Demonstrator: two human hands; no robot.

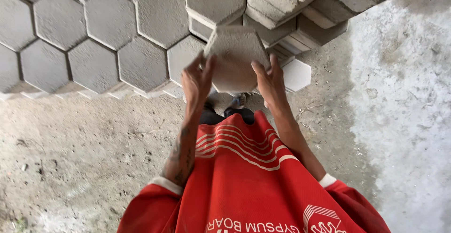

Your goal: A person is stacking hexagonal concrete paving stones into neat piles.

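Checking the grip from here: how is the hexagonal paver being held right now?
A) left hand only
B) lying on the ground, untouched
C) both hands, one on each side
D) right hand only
C: the left hand and right hand each grip a side of the grey paver, lifted in front of the stacked pavers.

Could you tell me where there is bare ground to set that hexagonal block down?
Bare concrete floor lies left of the red shirt, below the laid hexagonal pavers; more floor right of the stacked blocks. Crowded around both hands.
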